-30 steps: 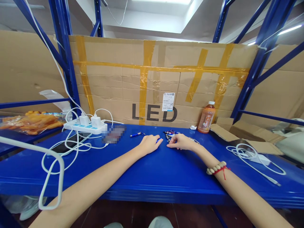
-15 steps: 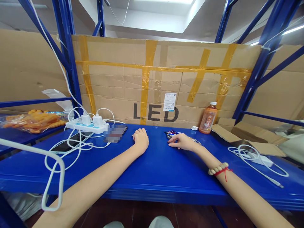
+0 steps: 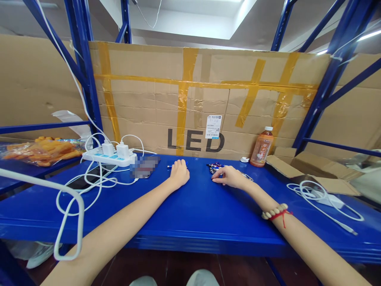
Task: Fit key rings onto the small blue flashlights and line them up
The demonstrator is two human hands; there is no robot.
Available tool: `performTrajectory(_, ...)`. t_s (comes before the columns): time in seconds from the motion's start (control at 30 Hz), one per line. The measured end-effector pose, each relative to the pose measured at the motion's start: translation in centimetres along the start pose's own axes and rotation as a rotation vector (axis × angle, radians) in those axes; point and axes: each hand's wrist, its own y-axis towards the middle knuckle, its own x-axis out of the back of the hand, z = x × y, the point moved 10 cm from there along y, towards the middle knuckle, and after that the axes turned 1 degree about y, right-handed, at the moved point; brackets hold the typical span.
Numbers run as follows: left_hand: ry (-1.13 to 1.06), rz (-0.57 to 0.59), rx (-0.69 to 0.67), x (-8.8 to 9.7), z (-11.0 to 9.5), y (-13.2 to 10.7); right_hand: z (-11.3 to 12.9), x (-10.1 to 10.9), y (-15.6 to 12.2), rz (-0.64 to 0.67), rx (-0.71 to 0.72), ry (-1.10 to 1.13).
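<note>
My left hand (image 3: 180, 174) lies palm down on the blue tabletop (image 3: 190, 210), its fingers curled over a thin blue pen-like stick (image 3: 169, 167). Only the ends of the stick show on either side of the fingers. My right hand (image 3: 229, 177), wearing a bead bracelet with red string on its wrist, rests beside a small pile of dark, blue and shiny pieces (image 3: 213, 167). Its thumb and index finger are drawn together at the near edge of the pile. Whatever lies between those fingertips is too small to tell.
On the left are a white power strip (image 3: 125, 161) with plugs, tangled white cables and two phones, one dark phone (image 3: 89, 178) under the cables. An orange drink bottle (image 3: 262, 147), an open cardboard box (image 3: 282, 166) and a coiled white cable (image 3: 309, 194) stand right. Cardboard (image 3: 143, 103) walls the back.
My left hand has shifted slightly right, and the blue stick has moved with it. My right hand stays at the pile. The camera view has moved a little.
</note>
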Motion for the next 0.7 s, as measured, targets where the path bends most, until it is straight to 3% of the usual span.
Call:
performTrajectory(0.17,-0.071,0.024,-0.005,-0.1,0.1,0.1,-0.8,1.0,-0.1,-0.074,-0.077,-0.084)
performTrajectory(0.37,-0.058,0.007,-0.045,0.5,-0.4,-0.1,-1.4,0.7,-0.2,-0.031,-0.106,-0.099)
performTrajectory(0.57,-0.116,-0.044,-0.269,1.8,-4.1,-1.3,-1.2,0.5,-0.2,-0.018,-0.089,-0.109)
performTrajectory(0.7,-0.125,0.017,-0.503,1.7,-7.5,-2.8,-0.8,0.9,-0.2,-0.05,-0.092,-0.125)
